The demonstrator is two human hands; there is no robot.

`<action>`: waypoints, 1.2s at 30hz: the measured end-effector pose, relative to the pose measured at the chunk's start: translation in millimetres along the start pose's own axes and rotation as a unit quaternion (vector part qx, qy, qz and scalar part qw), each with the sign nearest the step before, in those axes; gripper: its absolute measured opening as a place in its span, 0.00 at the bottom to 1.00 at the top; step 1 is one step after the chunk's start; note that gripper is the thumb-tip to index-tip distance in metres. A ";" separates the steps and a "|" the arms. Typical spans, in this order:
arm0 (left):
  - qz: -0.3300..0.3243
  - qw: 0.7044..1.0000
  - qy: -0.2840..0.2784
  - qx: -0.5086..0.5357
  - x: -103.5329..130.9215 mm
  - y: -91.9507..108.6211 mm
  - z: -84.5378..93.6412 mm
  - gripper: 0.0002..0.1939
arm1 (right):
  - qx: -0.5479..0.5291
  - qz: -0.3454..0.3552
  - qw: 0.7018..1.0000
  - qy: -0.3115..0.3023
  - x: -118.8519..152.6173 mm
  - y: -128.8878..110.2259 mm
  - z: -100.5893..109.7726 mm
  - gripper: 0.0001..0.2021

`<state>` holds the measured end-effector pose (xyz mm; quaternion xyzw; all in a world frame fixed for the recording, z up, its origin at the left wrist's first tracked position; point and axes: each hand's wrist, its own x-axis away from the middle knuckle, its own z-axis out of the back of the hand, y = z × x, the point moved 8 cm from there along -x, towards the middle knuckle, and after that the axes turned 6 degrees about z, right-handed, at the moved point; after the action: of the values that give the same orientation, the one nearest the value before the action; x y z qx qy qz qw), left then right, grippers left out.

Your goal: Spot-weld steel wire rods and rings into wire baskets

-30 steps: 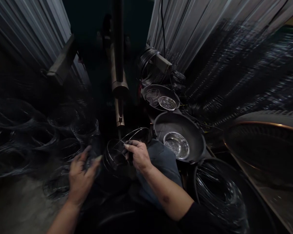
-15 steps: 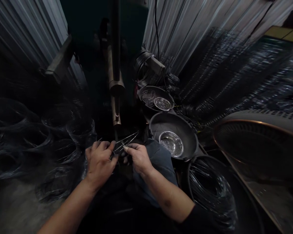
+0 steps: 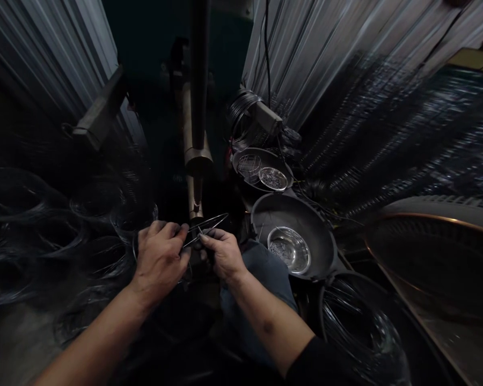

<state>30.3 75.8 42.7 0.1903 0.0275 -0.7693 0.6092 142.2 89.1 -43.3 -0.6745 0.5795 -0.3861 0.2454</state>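
Note:
A bent wire frame (image 3: 217,221) of thin shiny wire sticks out between my hands, its pointed end toward the right. My left hand (image 3: 160,253) is closed around its left part, back of the hand up. Thumb and fingers of my right hand (image 3: 224,256) pinch a small thin metal piece (image 3: 200,231) right at the wire. Most of that piece is hidden by the fingertips. Just beyond the hands stands the machine's lower metal post (image 3: 196,206), beneath a thicker cylinder (image 3: 198,160).
At right, a dark round pan (image 3: 320,236) holds a shiny metal bowl (image 3: 293,238) of small metal pieces. Behind it sits another pan (image 3: 261,151). A wire coil (image 3: 358,316) lies front right, beside a large copper-rimmed round guard (image 3: 426,217). Wire hoops (image 3: 76,236) crowd the left.
The view has shifted, so the surroundings sit slightly lower and further right. Both hands stay close together on the wire frame, whose end now points a little flatter.

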 end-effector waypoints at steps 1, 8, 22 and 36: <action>-0.004 1.000 -0.001 -0.004 -4.4 -0.3 0.2 0.19 | -0.003 0.000 1.000 0.001 -3.3 -0.8 -1.1 0.15; -0.036 0.999 0.000 -0.022 -29.4 0.3 5.4 0.19 | 0.002 0.034 0.999 -0.004 -23.2 -12.5 -7.6 0.13; -0.034 0.998 -0.039 -0.029 -56.1 -2.0 7.7 0.13 | 0.003 0.037 0.999 0.005 -34.0 -22.8 -15.9 0.16; -0.018 0.997 -0.065 -0.033 -63.9 -6.4 6.7 0.15 | 0.018 0.030 0.999 0.000 -17.9 -10.2 -13.2 0.17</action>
<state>34.3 134.8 68.6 0.1191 0.0171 -0.7897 0.6016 137.1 110.2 -31.9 -0.6525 0.5920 -0.3892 0.2690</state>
